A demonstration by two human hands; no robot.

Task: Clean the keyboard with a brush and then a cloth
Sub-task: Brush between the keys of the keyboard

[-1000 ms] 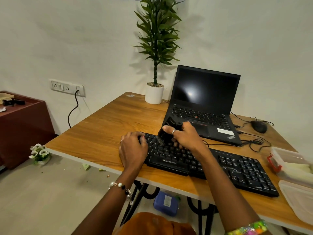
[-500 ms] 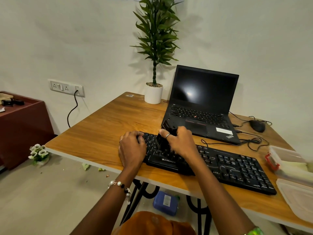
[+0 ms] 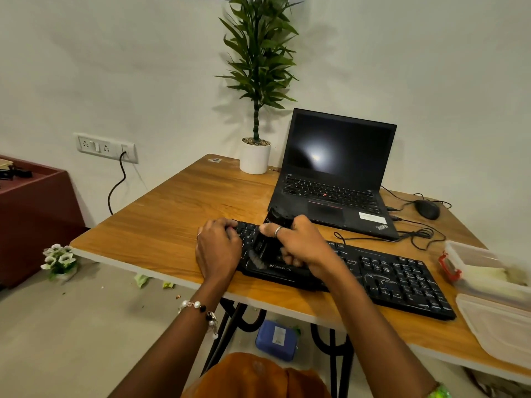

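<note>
Nearest me, my left hand (image 3: 219, 248) lies over the left end of the black Zebronics keyboard (image 3: 402, 280), fingers curled down onto its far left corner, bracing it on the desk (image 3: 172, 225). My right hand (image 3: 301, 245) is closed around a black brush (image 3: 265, 248), thumb on the near side; its bristles press on the left block of keys, blurred with motion. The keyboard runs slantwise along the desk's near edge. To the right, at the desk's edge, sit a clear plastic container (image 3: 482, 271) with a red clasp and, nearer, its lid (image 3: 500, 328). Beyond the keyboard stands an open ThinkPad laptop (image 3: 336, 173), screen dark, with a black mouse (image 3: 427, 209) to its right. Farthest back is a potted plant (image 3: 255, 150) by the wall. I cannot see a cloth.
</note>
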